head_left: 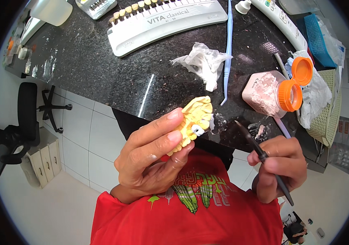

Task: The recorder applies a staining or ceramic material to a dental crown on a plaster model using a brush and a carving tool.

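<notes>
My left hand grips a yellow dental cast by its edge, thumb below and fingers on top. A white tooth crown with a dark spot sits among the cast's yellow teeth. Pinched in my right hand is a slim dark brush, its pointed tip toward the cast but apart from it. Beyond this hand, a clear jar of pink powder lies on its side, its orange flip cap open. Smears and a pinkish lump mark the counter between brush and jar.
A grey tooth shade guide spans the back of the black speckled counter. Nearer are a crumpled tissue and a long blue instrument. A white tube, a blue basket and a pale woven basket line the right.
</notes>
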The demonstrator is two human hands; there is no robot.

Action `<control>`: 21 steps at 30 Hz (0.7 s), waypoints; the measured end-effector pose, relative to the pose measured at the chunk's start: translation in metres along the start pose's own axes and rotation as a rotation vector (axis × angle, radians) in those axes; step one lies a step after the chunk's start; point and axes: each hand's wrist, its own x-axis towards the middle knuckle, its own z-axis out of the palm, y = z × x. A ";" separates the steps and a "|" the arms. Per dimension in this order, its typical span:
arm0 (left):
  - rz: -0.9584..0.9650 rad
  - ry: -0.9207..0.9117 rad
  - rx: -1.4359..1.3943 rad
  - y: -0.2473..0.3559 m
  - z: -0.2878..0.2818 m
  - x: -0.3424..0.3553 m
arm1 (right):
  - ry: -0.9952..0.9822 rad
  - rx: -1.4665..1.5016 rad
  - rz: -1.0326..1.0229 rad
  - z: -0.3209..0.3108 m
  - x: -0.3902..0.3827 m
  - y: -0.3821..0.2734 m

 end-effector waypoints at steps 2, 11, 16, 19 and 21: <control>-0.006 -0.010 0.037 0.002 -0.001 0.001 | -0.118 -0.062 0.014 -0.005 0.001 0.001; -0.019 -0.037 0.128 0.005 0.000 0.004 | -0.017 -0.064 -0.011 0.011 0.008 -0.001; 0.004 -0.038 0.142 0.005 0.000 0.002 | -0.092 -0.078 -0.035 0.013 0.012 0.003; 0.004 -0.043 0.138 0.005 0.001 0.002 | -0.110 -0.060 -0.096 0.012 0.010 0.006; 0.011 -0.028 0.121 0.005 0.002 0.001 | -0.136 -0.089 -0.097 0.011 0.009 0.005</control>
